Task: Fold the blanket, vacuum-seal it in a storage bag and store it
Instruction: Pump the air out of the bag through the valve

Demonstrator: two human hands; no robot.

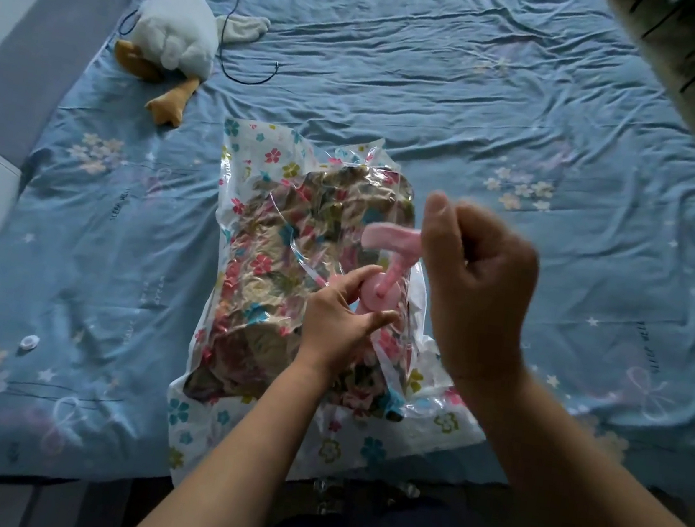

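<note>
On the bed (487, 105), the bagged blanket (294, 256) was being pumped flat: left hand (338, 323) gripped the pump (381, 293) base, right hand (478, 288) closed on its handle. Next, probably another firm downstroke.

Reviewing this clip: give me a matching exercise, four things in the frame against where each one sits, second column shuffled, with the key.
Things:
1. plush goose
2. pink hand pump
3. folded blanket
4. small white cap

Places:
A. inside the storage bag
B. lying alone on the sheet, near left
C. far left corner of the bed
D. between both hands, upright on the bag

Pairs: 1-C, 2-D, 3-A, 4-B
</note>
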